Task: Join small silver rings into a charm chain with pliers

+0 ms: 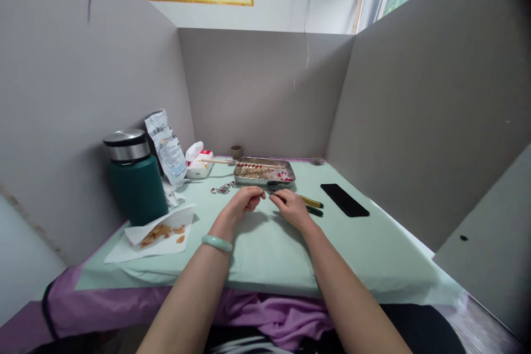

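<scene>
My left hand (248, 199) is closed in a pinch above the green-covered table; what its fingertips hold is too small to make out. Close on its right, my right hand (291, 206) is wrapped round pliers, whose dark tips point toward the left fingertips. Yellow and green handles (314, 203) stick out to the right of that hand. Just behind both hands lies a metal tray (265, 181) with gold and red beads and a thin wooden stick (265, 165) across it. A chain with red beads (223, 188) rests left of the tray.
A green flask (138, 191) stands at the left, beside a paper with brown pieces (161, 233). Behind them are a foil bag (166, 146) and a tissue pack (199, 164). A black phone (344, 199) lies right. Grey partitions (265, 94) enclose the table.
</scene>
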The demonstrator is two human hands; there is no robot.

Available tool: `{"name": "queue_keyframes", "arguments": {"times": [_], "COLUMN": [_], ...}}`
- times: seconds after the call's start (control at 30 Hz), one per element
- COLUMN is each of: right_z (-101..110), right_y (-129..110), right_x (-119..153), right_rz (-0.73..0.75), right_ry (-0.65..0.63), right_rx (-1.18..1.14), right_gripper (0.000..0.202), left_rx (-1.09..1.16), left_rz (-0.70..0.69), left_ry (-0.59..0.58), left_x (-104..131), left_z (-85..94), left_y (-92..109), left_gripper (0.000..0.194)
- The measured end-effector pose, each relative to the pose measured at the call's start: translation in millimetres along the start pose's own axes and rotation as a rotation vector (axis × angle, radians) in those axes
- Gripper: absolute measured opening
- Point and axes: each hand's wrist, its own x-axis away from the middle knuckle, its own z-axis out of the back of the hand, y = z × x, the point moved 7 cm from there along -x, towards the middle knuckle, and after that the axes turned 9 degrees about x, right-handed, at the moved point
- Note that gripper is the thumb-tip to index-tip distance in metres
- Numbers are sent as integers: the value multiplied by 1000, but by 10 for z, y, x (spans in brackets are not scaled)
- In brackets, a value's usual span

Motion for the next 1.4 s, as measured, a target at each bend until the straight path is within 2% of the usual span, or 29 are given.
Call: {"name": "queue_keyframes", "arguments": {"times": [0.27,0.43,0.87,1.07,1.2,1.4], "right_z": [26,50,37,22,-3,-76], "right_y": [-55,-56,-19,-10,-20,11], "right_x": [0,7,6,1,-8,-16], "right_rz": [76,66,26,-17,-34,-91], "right_ry": [-72,-62,-19,-8,-9,-99], "right_rx": [-73,-77,-22,-5,-62,-203], "right_gripper": [27,28,31,32,33,37], "left_rx": [85,122,117,73,124,154], "left_rz": [111,102,-22,-67,-61,-59], "left_ry": [-124,-175,-136,-66,-88,-134], "left_x": [35,57,12,-20,-11,-4], "left_z": [-29,-70,-53,-38,-81,-117], "left_y": [-51,-31,-8,4,7,9], "left_gripper": [21,23,30,34,33,27]}}
